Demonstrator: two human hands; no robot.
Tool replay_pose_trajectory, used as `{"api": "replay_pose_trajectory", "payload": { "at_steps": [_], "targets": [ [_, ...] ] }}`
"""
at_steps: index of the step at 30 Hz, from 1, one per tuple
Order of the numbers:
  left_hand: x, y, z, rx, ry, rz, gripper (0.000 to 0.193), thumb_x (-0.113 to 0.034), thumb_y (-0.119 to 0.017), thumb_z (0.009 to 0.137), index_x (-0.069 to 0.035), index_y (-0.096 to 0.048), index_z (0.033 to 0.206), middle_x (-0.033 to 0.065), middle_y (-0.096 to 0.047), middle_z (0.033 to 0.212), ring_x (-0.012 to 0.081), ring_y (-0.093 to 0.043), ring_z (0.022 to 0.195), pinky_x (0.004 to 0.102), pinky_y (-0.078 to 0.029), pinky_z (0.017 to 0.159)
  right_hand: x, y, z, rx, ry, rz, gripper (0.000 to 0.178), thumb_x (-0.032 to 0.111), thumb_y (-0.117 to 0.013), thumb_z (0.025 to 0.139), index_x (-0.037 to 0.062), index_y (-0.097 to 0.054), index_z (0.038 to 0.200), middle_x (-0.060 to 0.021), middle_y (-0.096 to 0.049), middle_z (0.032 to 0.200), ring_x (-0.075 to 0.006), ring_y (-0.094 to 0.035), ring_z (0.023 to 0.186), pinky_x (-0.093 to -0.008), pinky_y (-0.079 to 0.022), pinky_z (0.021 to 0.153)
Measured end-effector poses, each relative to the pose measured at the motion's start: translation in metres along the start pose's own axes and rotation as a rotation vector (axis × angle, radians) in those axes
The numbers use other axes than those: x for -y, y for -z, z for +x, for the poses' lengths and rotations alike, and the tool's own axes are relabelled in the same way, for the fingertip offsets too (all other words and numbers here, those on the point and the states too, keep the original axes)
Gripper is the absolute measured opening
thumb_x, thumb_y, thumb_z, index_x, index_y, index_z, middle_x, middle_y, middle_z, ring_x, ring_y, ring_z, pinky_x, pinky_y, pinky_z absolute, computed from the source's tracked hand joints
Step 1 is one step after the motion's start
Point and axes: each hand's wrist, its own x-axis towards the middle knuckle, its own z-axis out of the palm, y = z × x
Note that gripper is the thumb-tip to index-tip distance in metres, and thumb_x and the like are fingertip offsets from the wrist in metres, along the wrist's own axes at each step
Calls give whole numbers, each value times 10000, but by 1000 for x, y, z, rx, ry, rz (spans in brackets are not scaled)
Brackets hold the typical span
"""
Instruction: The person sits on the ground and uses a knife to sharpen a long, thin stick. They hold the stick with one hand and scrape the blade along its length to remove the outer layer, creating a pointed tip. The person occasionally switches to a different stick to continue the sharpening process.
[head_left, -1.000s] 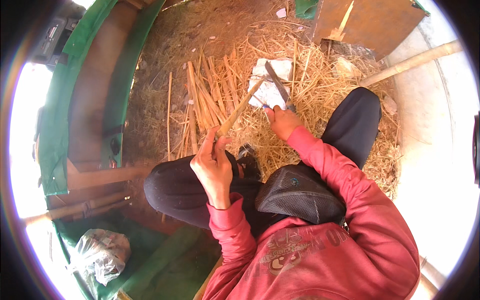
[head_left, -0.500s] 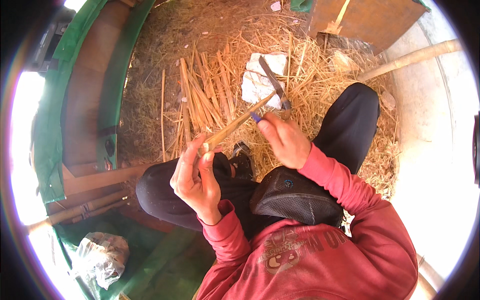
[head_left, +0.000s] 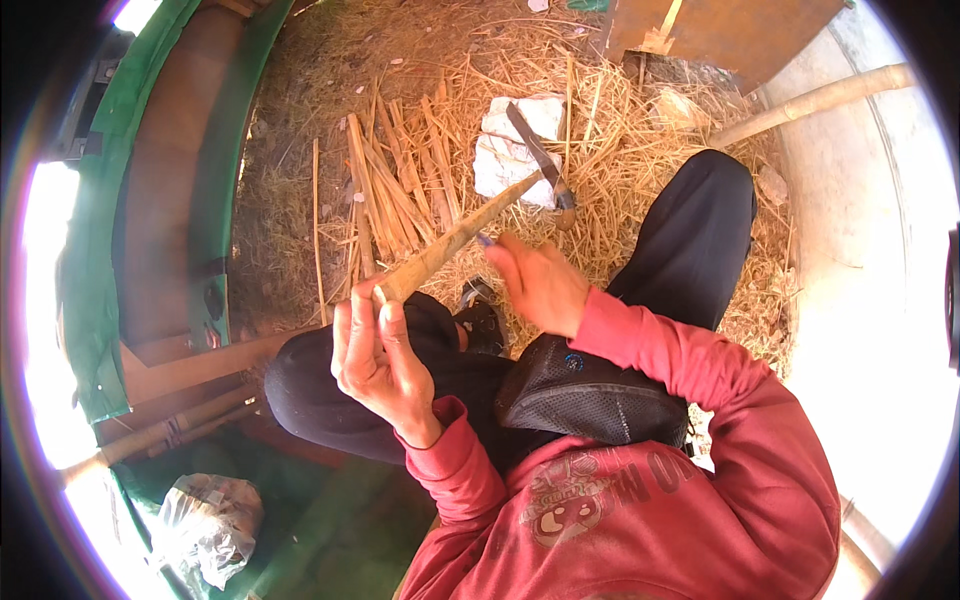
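Note:
My left hand [head_left: 375, 355] grips the near end of a split bamboo piece [head_left: 440, 250] between thumb and fingers. The piece slants up and away to the right, its far end overlapping a large knife [head_left: 535, 145] in the picture. Closed around a slim blue object, perhaps a pen [head_left: 485, 240], my right hand [head_left: 543, 285] is beside the middle of the bamboo. Most of the blue object is hidden by the fingers; I cannot tell whether its tip touches the bamboo. The knife lies on white stone blocks [head_left: 497, 165], its dark blade pointing away and its handle toward me.
Several split bamboo strips [head_left: 362, 185] lie on the ground ahead to the left, among straw and shavings [head_left: 615, 160]. A bamboo pole [head_left: 820, 105] slants at the right. Green sheeting [head_left: 95, 270] borders the left, with a clear plastic bag [head_left: 210, 525] near it.
My right hand has moved left along the bamboo with the blue object. The bamboo has turned slightly and shows a broader face. My left hand still grips its near end.

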Motion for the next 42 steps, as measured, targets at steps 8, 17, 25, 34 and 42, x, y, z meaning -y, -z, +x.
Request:
{"api": "replay_pose_trajectory", "payload": {
  "at_steps": [8,17,25,34,42],
  "targets": [
    [6,-7,-7,-56,10,-117,215,-55,-606,927,99,-632,1074,116,-634,927,144,-600,752,236,-494,663,2,1,-6,50,81,77,293,312,-445,1013,43,-553,968,-266,-563,639,-480,-578,627,-555,-423,567],
    [7,-6,-8,-74,37,-129,233,-55,-596,935,113,-619,1096,111,-598,897,159,-628,762,263,-575,662,0,1,4,18,72,37,270,280,-471,1000,27,-552,955,-259,-560,602,-476,-566,587,-546,-434,559],
    [10,-6,-9,-124,87,-162,267,-75,-573,958,120,-607,1138,122,-586,972,166,-635,814,273,-593,712,-24,-8,20,53,-63,-27,370,320,-445,1007,-9,-590,916,-293,-593,700,-493,-587,672,-559,-458,627],
    [12,-6,-8,-142,109,-145,276,-76,-559,966,124,-597,1153,123,-588,990,168,-633,851,281,-604,700,-65,-28,31,-22,-45,-161,330,295,-459,1002,-11,-580,977,-280,-597,678,-466,-605,656,-530,-477,590],
    [9,-12,-7,-131,87,-178,279,-68,-561,962,118,-596,1167,126,-593,988,161,-628,853,270,-604,687,-170,-43,45,125,14,-520,382,328,-388,1017,21,-615,1013,-256,-648,787,-451,-627,702,-544,-491,653]
  ]
}}
